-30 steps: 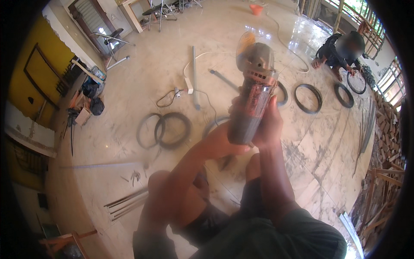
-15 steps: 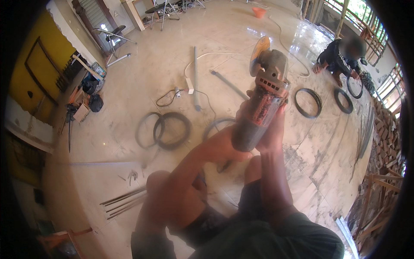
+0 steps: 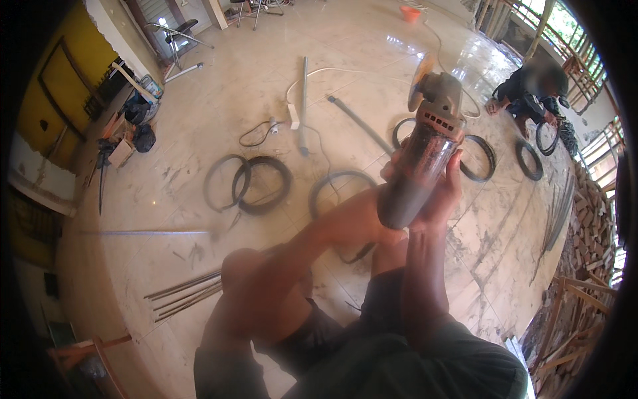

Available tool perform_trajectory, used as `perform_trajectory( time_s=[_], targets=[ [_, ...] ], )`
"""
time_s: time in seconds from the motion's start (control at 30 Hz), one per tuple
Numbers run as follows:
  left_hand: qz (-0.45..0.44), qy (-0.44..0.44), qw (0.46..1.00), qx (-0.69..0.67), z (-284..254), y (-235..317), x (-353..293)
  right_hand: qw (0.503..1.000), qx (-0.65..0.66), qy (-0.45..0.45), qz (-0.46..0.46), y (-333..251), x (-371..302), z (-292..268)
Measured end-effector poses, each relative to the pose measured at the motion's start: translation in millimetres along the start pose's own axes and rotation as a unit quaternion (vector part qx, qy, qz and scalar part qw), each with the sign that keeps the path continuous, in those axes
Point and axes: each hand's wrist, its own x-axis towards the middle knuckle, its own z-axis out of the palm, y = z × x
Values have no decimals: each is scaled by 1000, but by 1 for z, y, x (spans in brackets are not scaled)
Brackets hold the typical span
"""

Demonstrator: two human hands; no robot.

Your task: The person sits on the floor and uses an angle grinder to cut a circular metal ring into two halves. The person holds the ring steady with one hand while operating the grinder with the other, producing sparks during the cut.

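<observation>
An angle grinder (image 3: 420,166) with a worn reddish and black body is raised in front of me. Its thin brownish disc (image 3: 417,85) points up and away. My right hand (image 3: 438,205) is closed round the body from the right and below, with fingers showing along its side. At the rear end, my left hand (image 3: 380,216) reaches across from the left and grips the tool. The body hides part of the left hand's fingers. Beyond the hands, coils of black wire (image 3: 287,196) lie on the tiled floor.
A person (image 3: 535,90) crouches at the far right, handling a black coil. Metal tubes (image 3: 359,123), an extension socket (image 3: 292,116) with cord and thin rods (image 3: 183,296) lie on the floor. Rubble (image 3: 591,219) lines the right side. A folding chair (image 3: 178,36) stands at the back left.
The grinder and both hands have shifted right in view, and the body looks more upright. The view has tilted slightly, and the crouching person's coil has moved a little.
</observation>
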Motion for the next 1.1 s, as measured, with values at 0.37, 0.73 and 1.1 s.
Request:
perform_trajectory(
  time_s=[0.37, 0.73, 1.1],
  targets=[
    [-45, -3, 997, -58, -3, 1, -2, 999, -2, 8, 31, 1, 0, -14],
    [-84, -15, 996, -9, 2, -1, -2, 997, -9, 81, -3, 3, -10, -8],
    [-23, 55, 998, 35, 19, -12, 2, 996, -64, 50, 32, -4, -10, -32]
  ],
)
